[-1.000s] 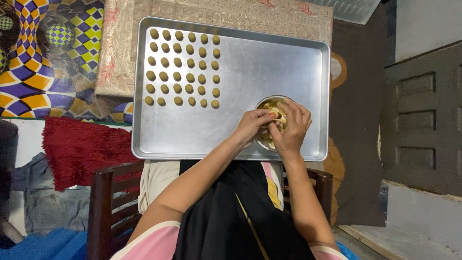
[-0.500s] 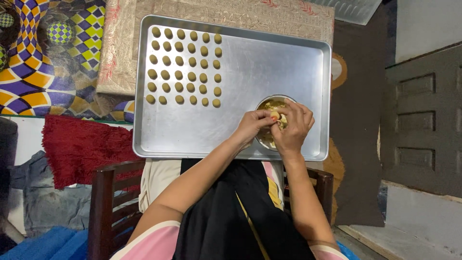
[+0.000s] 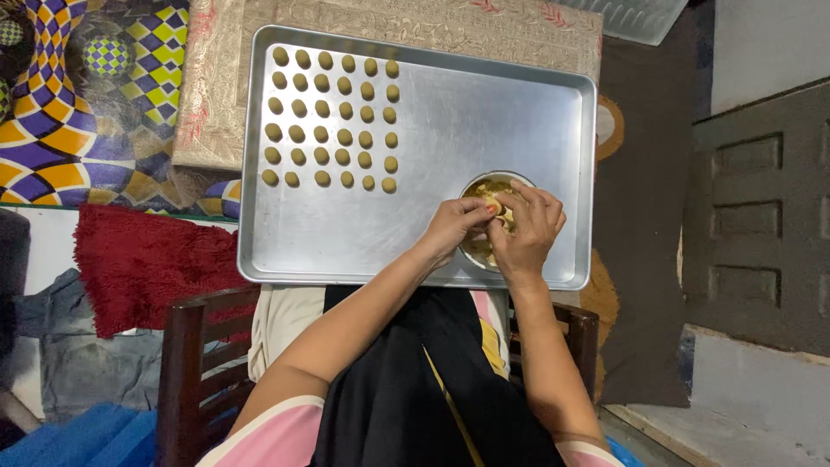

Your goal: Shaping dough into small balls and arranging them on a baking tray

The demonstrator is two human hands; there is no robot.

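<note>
Both hands meet over a small metal bowl [image 3: 484, 186] of dough at the near right of a metal tray [image 3: 484, 112]. Left hand [image 3: 456, 227] and right hand [image 3: 525, 229] pinch one dough piece [image 3: 494, 206] between fingertips. Dough balls [image 3: 333, 117] sit in rows at the tray's far left.

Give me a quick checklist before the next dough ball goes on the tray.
1. Both hands at the bowl: ok. Left hand and right hand meet over the small bowl.
2. Dough left in bowl: ok, some shows.
3. Piece pinched between fingertips: cannot tell how big.
4. Free space on tray: ok, bare metal right of and below the dough balls.
5. Rows tidy: ok, balls sit apart in even lines.
6. Tray steady: cannot tell; its near edge reaches past the lap.
</note>
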